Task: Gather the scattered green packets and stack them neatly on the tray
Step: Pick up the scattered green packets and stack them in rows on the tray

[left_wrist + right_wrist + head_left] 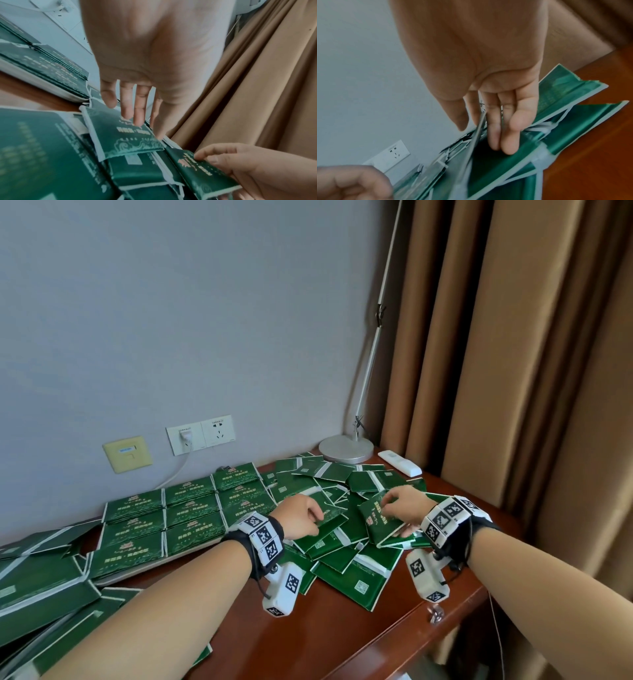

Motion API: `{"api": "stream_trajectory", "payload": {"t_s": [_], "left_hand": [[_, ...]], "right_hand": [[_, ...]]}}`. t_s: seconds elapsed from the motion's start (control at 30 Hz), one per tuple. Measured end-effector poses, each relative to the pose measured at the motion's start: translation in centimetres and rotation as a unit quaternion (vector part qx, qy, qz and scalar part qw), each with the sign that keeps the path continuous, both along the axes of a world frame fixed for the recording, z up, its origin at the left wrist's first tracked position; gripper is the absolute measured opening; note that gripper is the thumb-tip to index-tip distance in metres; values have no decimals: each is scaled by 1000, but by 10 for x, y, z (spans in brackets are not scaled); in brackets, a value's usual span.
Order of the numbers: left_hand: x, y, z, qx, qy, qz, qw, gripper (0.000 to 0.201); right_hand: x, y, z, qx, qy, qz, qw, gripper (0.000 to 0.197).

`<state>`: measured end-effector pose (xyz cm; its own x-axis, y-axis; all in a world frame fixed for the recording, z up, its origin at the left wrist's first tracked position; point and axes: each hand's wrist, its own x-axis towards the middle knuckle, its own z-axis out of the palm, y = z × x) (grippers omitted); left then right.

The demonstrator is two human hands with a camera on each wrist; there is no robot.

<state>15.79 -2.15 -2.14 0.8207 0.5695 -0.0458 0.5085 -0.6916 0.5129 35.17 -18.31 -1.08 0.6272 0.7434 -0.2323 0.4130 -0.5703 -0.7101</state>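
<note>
Lying far to the left of both hands, loose green packets (41, 580) spill over the surface's (301, 642) near corner. Just left of the left hand (301, 520), the tray (144, 571) carries tidy rows of stacked packets (191, 508), printed faces up. The left hand reaches over the heap (335, 542); in the left wrist view its fingers (139, 115) are nearly straight, tips touching a printed packet (123, 136), while the head view shows the thumb bent against that packet's edge, so whether it pinches the packet cannot be told. Between the two hands the heap lies jumbled. The right hand (404, 508) pinches a tilted packet (376, 520), thumb on top and fingers beneath. Beyond the right hand stand a lamp base (346, 448) and a white remote (399, 462), with tan curtains (513, 354) to its right.
</note>
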Motion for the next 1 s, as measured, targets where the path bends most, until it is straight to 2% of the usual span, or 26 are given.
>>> {"api": "stream_trajectory", "payload": {"t_s": [0.1, 0.23, 0.37, 0.47, 0.57, 0.77, 0.87, 1.0], "left_hand": [[0, -2, -4, -6, 1, 0, 1000, 24], [0, 4, -9, 9, 4, 37, 999, 24], [0, 15, -18, 30, 25, 87, 995, 42], [-1, 21, -23, 53, 61, 100, 992, 63], [-1, 22, -25, 52, 91, 98, 990, 76], [-1, 19, -22, 49, 113, 103, 987, 76], [-1, 16, -19, 44, 104, 115, 987, 77], [0, 11, -16, 20, 79, 126, 989, 79]], "right_hand": [[4, -7, -2, -54, -35, 44, 997, 20], [12, -6, -4, -85, -145, 44, 985, 26], [26, 5, -10, -84, -206, 61, 973, 44], [28, 15, -16, -79, -217, 97, 968, 59], [26, 23, -21, -100, -219, 125, 963, 73], [26, 28, -24, -123, -251, 125, 952, 84], [26, 27, -24, -128, -248, 95, 956, 82], [27, 23, -20, -105, -225, 74, 966, 68]]}}
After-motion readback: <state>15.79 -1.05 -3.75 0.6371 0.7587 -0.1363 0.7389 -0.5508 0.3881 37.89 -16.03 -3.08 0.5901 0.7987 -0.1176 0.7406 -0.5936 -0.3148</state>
